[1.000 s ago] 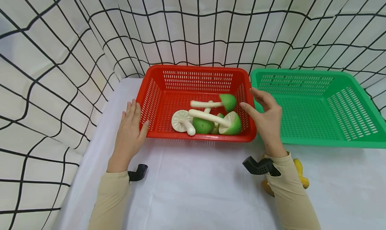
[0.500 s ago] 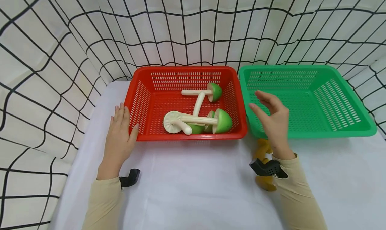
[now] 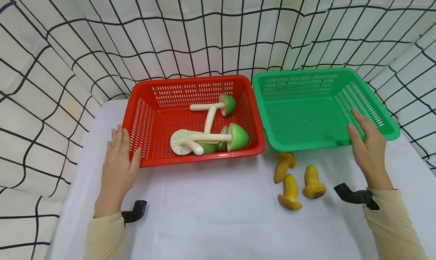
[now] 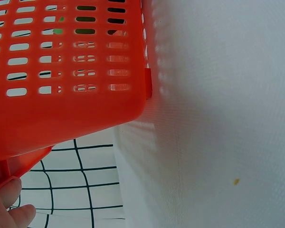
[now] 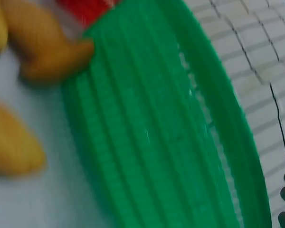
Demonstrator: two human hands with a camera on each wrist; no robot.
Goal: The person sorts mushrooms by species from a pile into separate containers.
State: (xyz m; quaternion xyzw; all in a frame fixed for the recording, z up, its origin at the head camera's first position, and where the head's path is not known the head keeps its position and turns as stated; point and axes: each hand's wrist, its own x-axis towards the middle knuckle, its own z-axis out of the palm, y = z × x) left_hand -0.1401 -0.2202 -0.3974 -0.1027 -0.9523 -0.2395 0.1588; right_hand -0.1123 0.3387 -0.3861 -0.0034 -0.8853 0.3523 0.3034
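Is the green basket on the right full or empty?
Empty. The head view shows only the bare slotted floor of the green basket; the three yellow mushrooms lie outside it on the white table.

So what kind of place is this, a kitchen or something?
Probably not a kitchen; it looks like a staged recording booth. A white grid-patterned cloth walls in a white-covered table, toy mushrooms lie in a red basket, and both wrists wear small black cameras.
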